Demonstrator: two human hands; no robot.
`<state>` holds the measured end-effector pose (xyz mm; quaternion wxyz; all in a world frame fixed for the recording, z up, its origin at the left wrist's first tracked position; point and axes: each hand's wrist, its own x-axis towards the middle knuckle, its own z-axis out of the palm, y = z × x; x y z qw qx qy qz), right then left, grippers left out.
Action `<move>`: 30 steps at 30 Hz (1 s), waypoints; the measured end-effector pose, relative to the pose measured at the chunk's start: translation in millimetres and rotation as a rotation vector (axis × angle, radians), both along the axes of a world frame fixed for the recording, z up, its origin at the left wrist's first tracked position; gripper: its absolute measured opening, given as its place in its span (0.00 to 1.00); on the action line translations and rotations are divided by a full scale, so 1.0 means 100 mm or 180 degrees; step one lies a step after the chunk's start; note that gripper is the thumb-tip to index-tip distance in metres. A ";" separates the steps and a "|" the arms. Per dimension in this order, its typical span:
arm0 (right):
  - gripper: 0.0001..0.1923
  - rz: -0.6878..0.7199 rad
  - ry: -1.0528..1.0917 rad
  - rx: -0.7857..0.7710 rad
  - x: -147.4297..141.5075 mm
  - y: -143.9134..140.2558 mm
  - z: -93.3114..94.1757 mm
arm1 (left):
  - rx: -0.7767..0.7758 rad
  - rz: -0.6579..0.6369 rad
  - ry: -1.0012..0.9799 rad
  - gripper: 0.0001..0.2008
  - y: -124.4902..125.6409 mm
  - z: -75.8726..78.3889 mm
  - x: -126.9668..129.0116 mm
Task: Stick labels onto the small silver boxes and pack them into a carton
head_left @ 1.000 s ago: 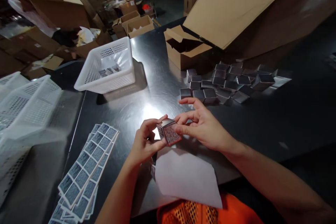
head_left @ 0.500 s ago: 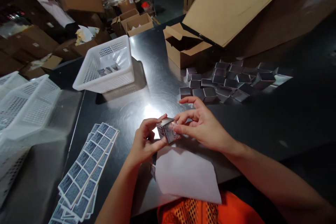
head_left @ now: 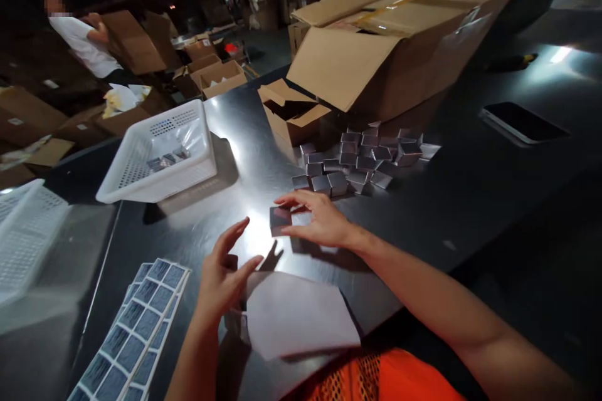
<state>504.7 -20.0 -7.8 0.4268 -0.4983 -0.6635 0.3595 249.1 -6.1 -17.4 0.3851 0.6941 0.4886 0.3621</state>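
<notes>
My right hand (head_left: 317, 219) grips a small shiny metallic box (head_left: 280, 221) between thumb and fingers, above the table. To its left, my left hand (head_left: 228, 272) holds nothing, thumb and fingers apart. Below both hands a white paper sheet (head_left: 301, 316) lies at the table's front edge. Several similar shiny boxes (head_left: 348, 160) stand and lie in a cluster beyond my right hand. Left of my left arm are sheets of square dark-patterned stickers (head_left: 136, 326), stacked unevenly.
A white perforated basket (head_left: 188, 178) with a few small items stands at the back left of the metal table (head_left: 244, 182). Behind the boxes are a small open carton (head_left: 291, 128) and a large carton (head_left: 404, 69). A phone (head_left: 524, 122) lies right. A person (head_left: 82, 44) handles a carton further off.
My left hand has let go of the small box and moved left and down. My right hand now has the box alone. The view has swung to the right.
</notes>
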 end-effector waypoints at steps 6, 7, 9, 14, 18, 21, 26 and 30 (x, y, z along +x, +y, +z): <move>0.13 -0.1272 -0.1229 0.0728 0.03 0.11 -0.12 | 0.0727 0.0873 0.0518 0.19 0.05 -0.06 0.06; 0.17 -0.1180 -0.1222 0.0842 -0.03 0.08 -0.13 | 0.0779 0.0843 0.0577 0.19 0.03 -0.07 0.08; 0.28 -0.0385 -0.1033 0.0930 -0.19 -0.03 -0.13 | 0.0876 0.0685 0.0635 0.18 -0.03 -0.08 0.14; 0.21 0.0903 -0.0725 -0.0015 -0.43 -0.22 -0.16 | 0.0790 0.0732 0.1178 0.17 -0.07 -0.01 0.16; 0.13 0.0487 -0.0753 -0.0165 -0.38 -0.17 -0.17 | 0.0495 0.1046 0.1681 0.15 0.02 0.02 0.13; 0.13 0.0394 -0.0577 -0.0117 -0.40 -0.15 -0.18 | 0.0495 0.1034 0.1669 0.14 0.02 -0.01 0.16; 0.12 0.0249 -0.0468 -0.0375 -0.52 -0.24 -0.21 | 0.0580 0.0948 0.1578 0.11 -0.06 -0.02 0.21; 0.06 0.0292 -0.0728 -0.0207 -0.56 -0.30 -0.18 | 0.0457 0.0824 0.1604 0.14 -0.03 -0.04 0.19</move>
